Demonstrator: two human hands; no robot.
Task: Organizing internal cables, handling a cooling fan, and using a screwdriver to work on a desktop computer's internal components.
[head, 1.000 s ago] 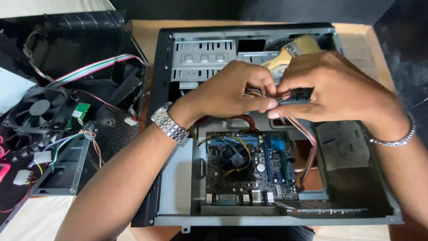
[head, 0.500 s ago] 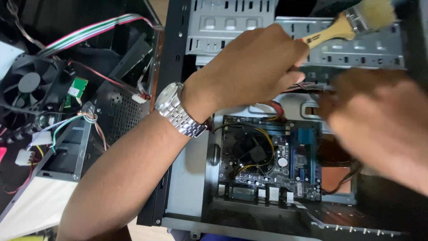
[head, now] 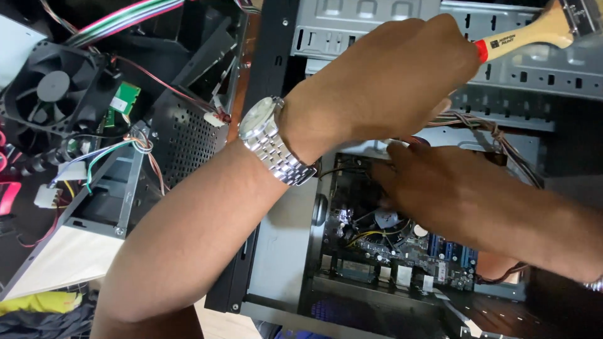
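Note:
My left hand (head: 383, 81), with a steel watch (head: 270, 138) on its wrist, is closed around the wooden handle of a paintbrush (head: 534, 34). The brush points up and right over the grey drive cage (head: 377, 25). My right hand (head: 440, 188) reaches in from the right. Its fingers are stretched out leftward just above the motherboard (head: 389, 251) inside the open black computer case (head: 276, 238). That hand is blurred and nothing shows in it. A bundle of thin wires (head: 483, 125) runs between the two hands.
To the left lies a second dismantled unit, with a black cooling fan (head: 53, 88), a perforated metal panel (head: 182, 138), loose coloured wires (head: 113, 154) and white connectors (head: 47, 196). A pale wooden table surface (head: 63, 257) shows at lower left.
My right hand has moved down and left from the case's right side to over the motherboard. My left hand still holds the brush, whose head is now out of view.

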